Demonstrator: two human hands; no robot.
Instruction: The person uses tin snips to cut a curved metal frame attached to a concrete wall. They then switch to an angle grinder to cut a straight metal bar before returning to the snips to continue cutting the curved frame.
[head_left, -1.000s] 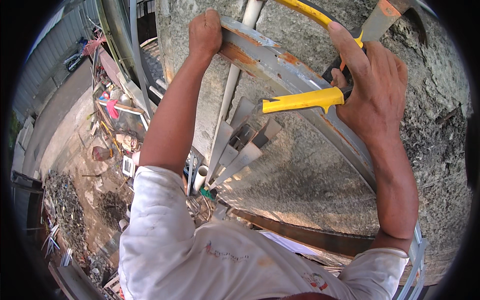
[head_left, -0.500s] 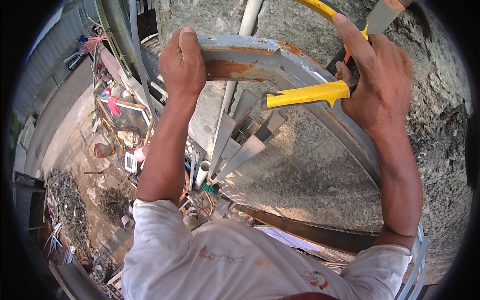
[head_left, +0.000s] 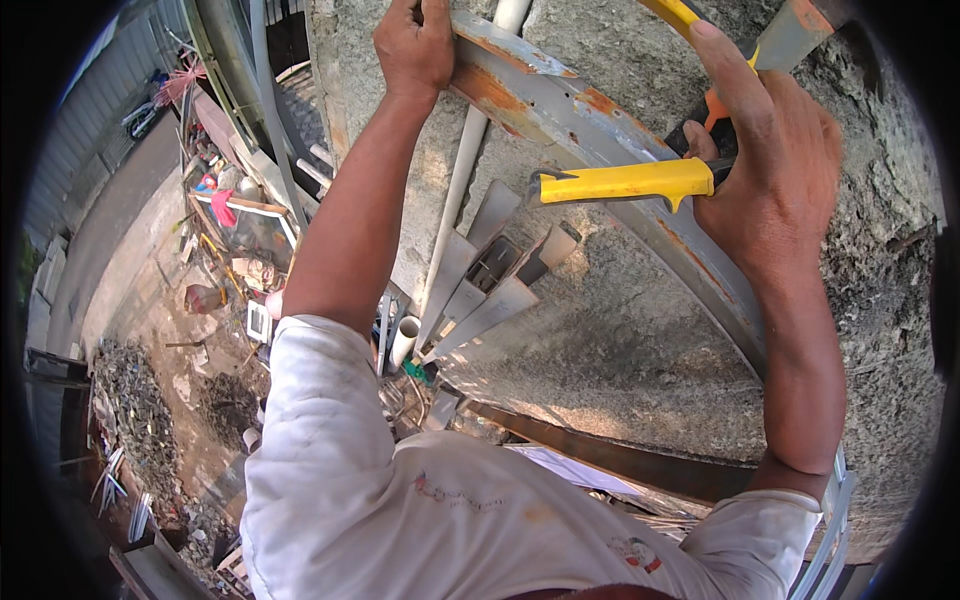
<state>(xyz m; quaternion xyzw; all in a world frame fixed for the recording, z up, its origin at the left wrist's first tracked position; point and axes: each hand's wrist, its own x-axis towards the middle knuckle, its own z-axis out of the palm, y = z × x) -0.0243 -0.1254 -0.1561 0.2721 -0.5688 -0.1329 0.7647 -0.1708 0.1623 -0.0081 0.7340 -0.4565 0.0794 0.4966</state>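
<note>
My left hand point(head_left: 413, 55) is closed on the upper end of a grey, rust-spotted metal channel point(head_left: 650, 225), which slants down to the right across rough concrete. My right hand point(head_left: 762, 185) grips a yellow-and-black hacksaw point(head_left: 625, 182) over the channel. Behind those fingers is a second tool with orange-and-black parts and a grey metal head point(head_left: 795, 30); whether I grip it too is hard to tell.
A white pipe point(head_left: 460, 170) runs along the concrete point(head_left: 600, 310). Several flat grey metal pieces point(head_left: 490, 310) and an upright white tube point(head_left: 403, 340) stand below. Far below left lie scrap, a rubble heap point(head_left: 135, 420) and a path beside a corrugated fence point(head_left: 80, 140).
Since half a second ago my left hand has risen and shifted right, tilting the channel's end upward. My right hand, with the hacksaw, has shifted slightly right.
</note>
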